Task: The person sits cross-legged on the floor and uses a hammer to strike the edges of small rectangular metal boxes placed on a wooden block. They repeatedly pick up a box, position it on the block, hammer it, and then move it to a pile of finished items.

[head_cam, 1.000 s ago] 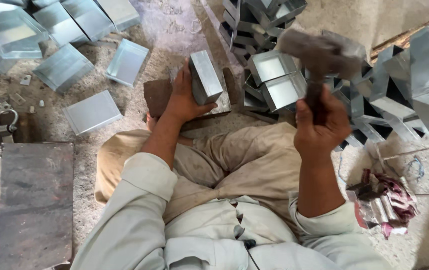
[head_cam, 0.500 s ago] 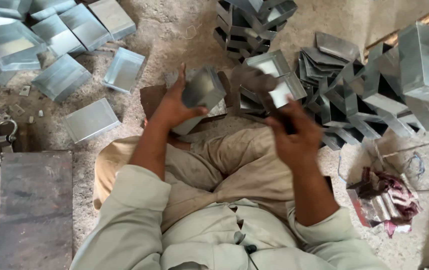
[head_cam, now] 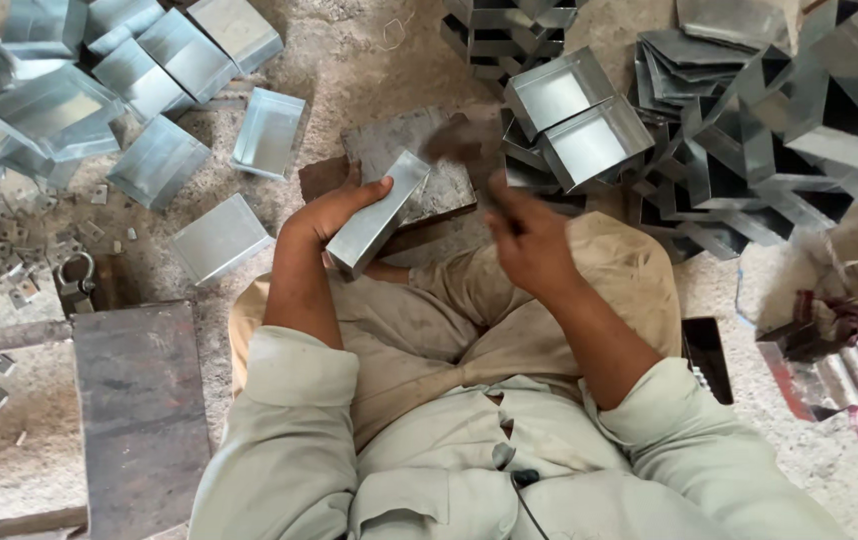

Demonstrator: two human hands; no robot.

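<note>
Galvanised box (head_cam: 377, 212) is clamped by the left hand (head_cam: 334, 208) on the block (head_cam: 409, 165), hammer (head_cam: 454, 143) gripped in the blurred right hand (head_cam: 527, 240); finished boxes (head_cam: 149, 160) are scattered, blanks (head_cam: 749, 110) are left.

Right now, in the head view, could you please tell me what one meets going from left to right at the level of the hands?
Flat sheet-metal tray on the ground → left hand → metal box it holds → blurred hammer head → right hand → folded sheet-metal pieces heaped at the right.
</note>
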